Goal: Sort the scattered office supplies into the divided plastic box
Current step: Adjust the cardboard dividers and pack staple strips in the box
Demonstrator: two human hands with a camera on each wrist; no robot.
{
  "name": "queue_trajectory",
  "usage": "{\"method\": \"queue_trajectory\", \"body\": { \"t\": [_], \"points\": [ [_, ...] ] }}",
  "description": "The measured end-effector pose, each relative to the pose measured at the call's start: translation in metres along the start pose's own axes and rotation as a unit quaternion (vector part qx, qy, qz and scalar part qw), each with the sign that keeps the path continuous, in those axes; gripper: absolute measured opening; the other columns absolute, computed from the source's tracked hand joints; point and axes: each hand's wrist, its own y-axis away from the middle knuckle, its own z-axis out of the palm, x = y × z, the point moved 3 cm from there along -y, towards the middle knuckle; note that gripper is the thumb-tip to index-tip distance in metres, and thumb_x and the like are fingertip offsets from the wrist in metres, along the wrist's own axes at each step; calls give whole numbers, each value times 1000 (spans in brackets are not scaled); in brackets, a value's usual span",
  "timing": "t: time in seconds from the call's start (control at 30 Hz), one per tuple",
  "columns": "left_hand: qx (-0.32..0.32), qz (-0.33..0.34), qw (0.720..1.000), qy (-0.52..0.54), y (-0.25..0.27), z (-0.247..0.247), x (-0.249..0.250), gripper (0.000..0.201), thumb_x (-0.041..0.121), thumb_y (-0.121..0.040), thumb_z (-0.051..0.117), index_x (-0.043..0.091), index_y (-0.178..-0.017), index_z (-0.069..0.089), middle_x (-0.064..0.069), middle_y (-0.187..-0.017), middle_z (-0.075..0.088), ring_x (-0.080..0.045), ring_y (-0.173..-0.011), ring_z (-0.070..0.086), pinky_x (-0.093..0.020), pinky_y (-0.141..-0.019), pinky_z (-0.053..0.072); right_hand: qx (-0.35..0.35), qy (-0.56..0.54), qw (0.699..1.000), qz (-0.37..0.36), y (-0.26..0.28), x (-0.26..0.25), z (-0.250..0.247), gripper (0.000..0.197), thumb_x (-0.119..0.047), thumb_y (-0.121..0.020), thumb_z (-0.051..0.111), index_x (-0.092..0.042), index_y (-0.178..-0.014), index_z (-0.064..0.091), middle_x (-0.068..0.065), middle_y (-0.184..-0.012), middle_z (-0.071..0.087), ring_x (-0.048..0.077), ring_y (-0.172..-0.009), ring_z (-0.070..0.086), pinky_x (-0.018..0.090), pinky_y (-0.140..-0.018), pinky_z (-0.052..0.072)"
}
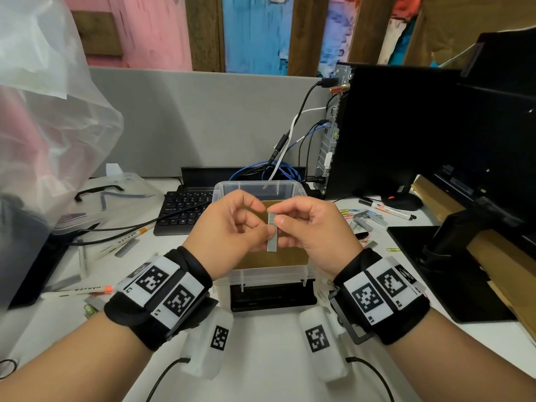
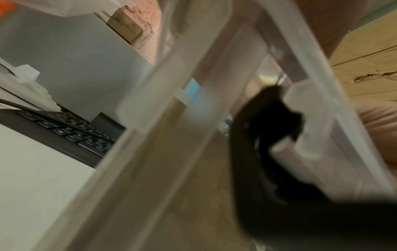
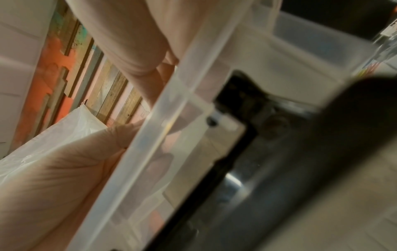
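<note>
Silver metal, a strip of staples (image 1: pixel 272 233) stands upright between both hands above the clear plastic box (image 1: pixel 285 189). The right hand (image 1: pixel 316 233) pinches its upper part with curled fingers; the left hand (image 1: pixel 232 230), also curled, seems to pinch its side. More staple strips (image 1: pixel 369 220) lie scattered on the desk (image 1: pixel 266 358), right of the box.
</note>
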Motion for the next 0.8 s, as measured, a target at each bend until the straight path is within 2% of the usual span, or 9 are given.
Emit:
{"method": "queue_trajectory", "body": {
  "t": [0.13, 0.23, 0.3, 0.4, 0.5, 0.53, 0.6, 0.7, 0.8],
  "points": [
    [-1, 1, 1000, -1, 1, 1, 0, 25, 0, -80, 71, 10, -96, 55, -4, -63, 65, -17, -57, 64, -32, -62, 56, 1, 9, 1000, -4, 0, 0, 1, 20, 1, -90, 57, -15, -94, 68, 3, -83, 63, 9, -74, 64, 26, -65, 57],
    [12, 5, 1000, -8, 1, 0, 1, 26, 0, -81, 70, 7, -100, 54, -7, -64, 65, -17, -56, 62, -28, -61, 55, 21, 33, 999, -11, 1, -2, 2, 30, 6, -90, 52, -19, -102, 66, 3, -91, 58, 12, -80, 61, 27, -66, 58],
    [18, 9, 1000, -21, 0, -1, 3, 27, 2, -82, 69, 8, -102, 52, -7, -64, 65, -18, -56, 61, -29, -62, 56, 33, 124, 991, -35, 3, -7, 0, 42, 8, -90, 47, -26, -109, 63, 0, -98, 55, 12, -85, 59, 26, -70, 57],
    [21, 18, 999, -35, 0, -1, 5, 29, 2, -83, 69, 12, -103, 51, -9, -65, 64, -18, -55, 59, -31, -62, 55, 1, 290, 954, -81, 10, -18, 0, 56, 8, -87, 39, -34, -119, 58, -3, -101, 53, 10, -90, 55, 27, -79, 52],
    [15, 47, 995, -91, 0, -1, 6, 31, 8, -82, 68, 19, -104, 50, -5, -66, 65, -25, -58, 61, -41, -68, 55, -60, 328, 939, -84, 17, -27, 4, 57, 9, -84, 39, -31, -120, 60, -4, -97, 59, 8, -91, 56, 21, -78, 49],
    [14, 60, 992, -114, 0, -1, 7, 31, 11, -80, 67, 21, -104, 49, -3, -66, 66, -26, -60, 62, -40, -67, 54, -77, 328, 938, -84, 18, -29, 5, 55, 9, -84, 39, -28, -118, 62, -5, -94, 62, 7, -89, 56, 15, -75, 48],
    [15, 80, 984, -156, -1, -2, 9, 34, 12, -79, 67, 23, -105, 48, 1, -65, 65, -20, -60, 62, -30, -63, 50, -101, 325, 937, -73, 20, -34, 6, 52, 10, -84, 39, -24, -115, 65, -9, -88, 65, 4, -88, 57, 7, -72, 44],
    [15, 88, 979, -184, 0, -4, 10, 37, 10, -79, 68, 24, -106, 48, 1, -66, 66, -12, -58, 61, -19, -60, 45, -123, 341, 931, -56, 18, -38, 8, 51, 8, -84, 38, -24, -109, 68, -11, -86, 66, 3, -87, 58, 5, -70, 41],
    [18, 84, 980, -178, 1, -8, 6, 36, 12, -80, 69, 25, -106, 49, 2, -67, 66, -12, -58, 60, -18, -59, 44, -140, 317, 938, -25, 11, -39, 9, 48, 10, -83, 39, -22, -105, 68, -7, -86, 68, 5, -85, 61, 5, -64, 42]
  ]
}}
